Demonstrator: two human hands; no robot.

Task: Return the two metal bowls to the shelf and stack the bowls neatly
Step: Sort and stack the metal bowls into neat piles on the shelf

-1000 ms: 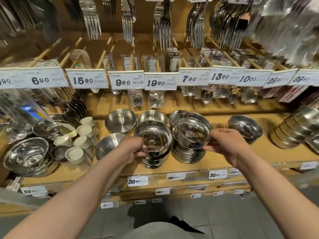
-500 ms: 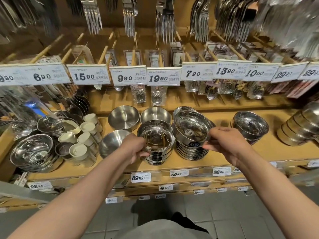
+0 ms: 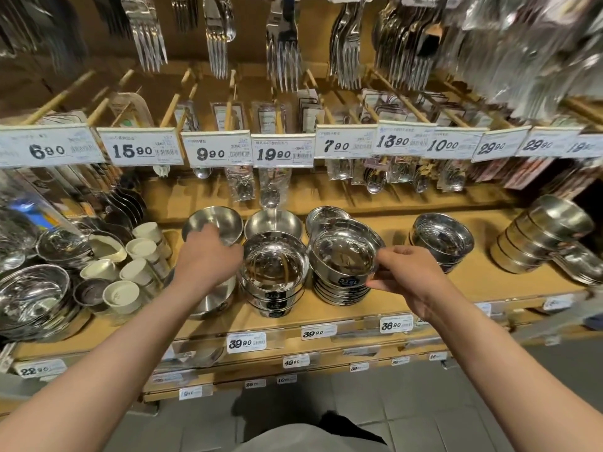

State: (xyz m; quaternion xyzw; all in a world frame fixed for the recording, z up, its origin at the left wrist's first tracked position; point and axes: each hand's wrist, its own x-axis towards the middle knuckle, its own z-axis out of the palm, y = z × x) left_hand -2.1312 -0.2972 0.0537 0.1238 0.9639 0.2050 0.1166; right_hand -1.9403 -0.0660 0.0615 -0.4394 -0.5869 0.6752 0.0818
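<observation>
Wooden shelf, store display, stocked with steel ware.

Item 1: left bowl stack, centre of view, shiny, "316L" labels on sides. Top bowl seated level in the stack, not touched by either hand.

Item 2: right bowl stack, just beside item 1 at 3 o'clock. Top bowl tilted, rim raised toward the back, not yet nested flat.

Right hand: at 3 o'clock of item 2, thumb and fingertips pinched on the top bowl's near-right rim and side.

Left hand: at 9 o'clock of item 1, palm down, fingers loosely curled and slightly apart, holding nothing; tips over the near rim of a matte bowl. Contact: cannot tell.

Adjacent stock: second matte bowl at 12 o'clock of item 1; further bowl stack at 3 o'clock, well apart; white-lidded cups at 9 o'clock; price tags and hanging forks above.
</observation>
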